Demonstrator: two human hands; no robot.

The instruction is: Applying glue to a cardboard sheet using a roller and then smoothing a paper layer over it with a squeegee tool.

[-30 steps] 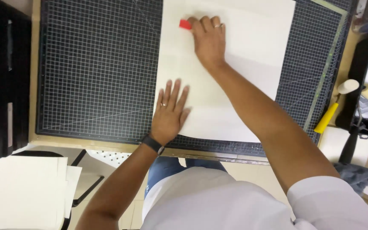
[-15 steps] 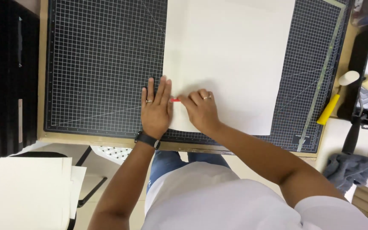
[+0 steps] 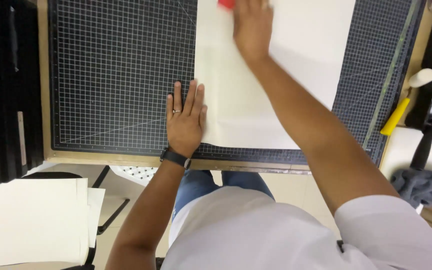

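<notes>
Paper: a large cream sheet [image 3: 276,75] lies flat on the right half of a dark gridded cutting mat [image 3: 121,75]. Its left edge runs up the mat's middle; its near edge stops just short of the mat's front border, and its top runs out of view.
Red tool: a small red object [image 3: 226,4] sits at the sheet's left edge, at the very top of the picture, mostly cut off.
Right hand: the right hand [image 3: 252,25] reaches far forward over the sheet, fingers curled onto the red tool and pressing down.
Left hand: the left hand [image 3: 186,120] lies flat, palm down, fingers spread, straddling the sheet's left edge near the front. It holds nothing and pins the paper.
Open room: the mat's left half is bare grid.
Mat edges: a metal ruler [image 3: 391,80] runs along the mat's right border, with a yellow-handled tool [image 3: 401,107] just beyond it.
Lower left: a stack of cream sheets [image 3: 31,220] sits well apart.
</notes>
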